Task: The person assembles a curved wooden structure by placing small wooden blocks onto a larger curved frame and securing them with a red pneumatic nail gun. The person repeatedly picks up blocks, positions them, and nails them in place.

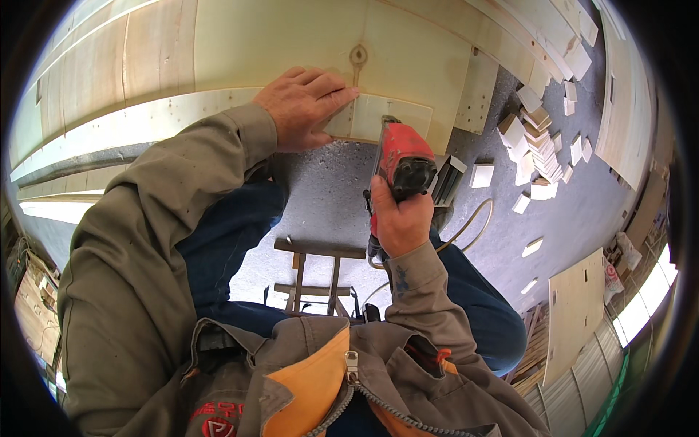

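My right hand [405,224] is wrapped round the handle of a red and black air nail gun [405,146]. Its nose is over a thin pale wooden strip [413,116] along the near edge of a large wooden panel [277,45]. My left hand [306,108] lies on the panel's near edge, left of the nail gun, with fingers stretched across the wood and the thumb close to the edge. A dark knot [357,55] marks the panel beyond the fingertips. Whether the nail gun's tip touches the strip is hard to make out.
A thin air hose [473,231] loops beside my right knee. Small wooden blocks [540,149] lie heaped on the grey floor [502,218] at right. A wooden frame [317,251] stands between my legs. Another board [574,309] is at lower right.
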A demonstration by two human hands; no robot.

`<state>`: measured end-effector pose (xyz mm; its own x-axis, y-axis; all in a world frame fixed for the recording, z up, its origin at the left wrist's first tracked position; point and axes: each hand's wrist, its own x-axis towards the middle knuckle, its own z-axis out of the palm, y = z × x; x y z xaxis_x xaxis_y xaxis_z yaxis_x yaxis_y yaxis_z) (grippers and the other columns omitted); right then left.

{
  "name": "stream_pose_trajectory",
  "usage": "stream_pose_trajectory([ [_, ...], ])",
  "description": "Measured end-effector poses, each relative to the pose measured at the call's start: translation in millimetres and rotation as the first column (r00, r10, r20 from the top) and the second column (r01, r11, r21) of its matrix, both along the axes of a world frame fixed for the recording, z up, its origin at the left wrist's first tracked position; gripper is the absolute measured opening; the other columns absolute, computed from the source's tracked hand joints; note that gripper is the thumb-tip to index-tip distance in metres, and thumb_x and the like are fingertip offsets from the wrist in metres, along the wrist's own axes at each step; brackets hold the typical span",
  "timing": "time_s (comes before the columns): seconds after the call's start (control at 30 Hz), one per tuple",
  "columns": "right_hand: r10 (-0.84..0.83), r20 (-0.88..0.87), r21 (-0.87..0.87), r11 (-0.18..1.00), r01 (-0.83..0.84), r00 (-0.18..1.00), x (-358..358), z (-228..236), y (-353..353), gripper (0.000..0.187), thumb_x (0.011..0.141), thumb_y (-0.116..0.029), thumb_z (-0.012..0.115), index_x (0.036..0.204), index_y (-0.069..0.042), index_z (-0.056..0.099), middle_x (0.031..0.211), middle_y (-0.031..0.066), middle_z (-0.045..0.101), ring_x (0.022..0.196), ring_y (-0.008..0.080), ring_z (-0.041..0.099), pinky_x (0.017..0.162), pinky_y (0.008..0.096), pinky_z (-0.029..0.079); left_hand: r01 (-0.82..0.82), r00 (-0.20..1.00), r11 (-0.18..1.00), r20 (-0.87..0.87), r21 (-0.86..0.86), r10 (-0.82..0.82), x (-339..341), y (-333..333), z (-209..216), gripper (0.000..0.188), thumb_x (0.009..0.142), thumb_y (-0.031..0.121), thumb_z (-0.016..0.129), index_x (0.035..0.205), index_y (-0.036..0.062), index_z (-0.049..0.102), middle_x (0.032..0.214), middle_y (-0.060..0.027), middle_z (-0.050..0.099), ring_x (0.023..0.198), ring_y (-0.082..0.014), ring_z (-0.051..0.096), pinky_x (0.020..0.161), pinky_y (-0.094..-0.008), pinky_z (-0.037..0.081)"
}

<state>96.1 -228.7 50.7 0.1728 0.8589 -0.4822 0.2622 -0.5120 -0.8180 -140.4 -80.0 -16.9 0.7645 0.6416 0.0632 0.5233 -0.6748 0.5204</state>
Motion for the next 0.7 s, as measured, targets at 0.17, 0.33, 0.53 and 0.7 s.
stream_pose_trajectory([
  [0.17,0.031,0.090,0.041,0.999,-0.035,0.995,-3.2,-4.3,-2.0,0.035,0.090,-0.014,0.080,0.118,-0.001,0.065,0.109,0.0192,0.069,0.099,0.0372,0.068,0.090,0.0430,0.054,-0.004,1.000,1.000,0.008,-0.008,0.004,0.3,0.8,0.5,0.086,0.069,0.025,0.089,0.149,0.0140,0.058,0.137,-0.0086,0.059,0.127,-0.0310,0.058,0.111,-0.0444,0.046],
  [0.33,0.033,0.122,0.008,0.999,-0.034,0.992,-10.1,-1.7,0.0,0.034,0.090,-0.013,0.080,0.118,-0.002,0.065,0.113,0.0198,0.068,0.104,0.0403,0.066,0.093,0.0455,0.053,-0.010,1.000,1.000,-0.005,-0.024,0.010,-0.6,-0.4,1.1,0.085,0.070,0.025,0.087,0.149,0.0137,0.057,0.138,-0.0089,0.059,0.126,-0.0311,0.058,0.111,-0.0448,0.046],
  [0.53,0.052,0.170,0.051,0.997,-0.061,0.984,-16.9,4.1,4.1,0.035,0.090,-0.014,0.079,0.120,-0.002,0.065,0.113,0.0199,0.068,0.104,0.0414,0.066,0.092,0.0464,0.053,-0.015,1.000,1.000,-0.002,-0.020,0.015,-0.3,-0.7,0.4,0.082,0.071,0.028,0.088,0.146,0.0133,0.059,0.133,-0.0076,0.060,0.127,-0.0298,0.058,0.111,-0.0439,0.046],
  [0.7,0.012,0.114,-0.010,1.000,-0.010,0.993,-13.0,2.8,2.1,0.034,0.092,-0.015,0.079,0.120,-0.002,0.065,0.112,0.0194,0.068,0.103,0.0404,0.066,0.091,0.0454,0.053,-0.015,1.000,1.000,-0.001,-0.016,0.015,0.4,0.1,1.4,0.081,0.071,0.028,0.088,0.146,0.0136,0.059,0.134,-0.0074,0.060,0.128,-0.0302,0.058,0.111,-0.0440,0.046],
])
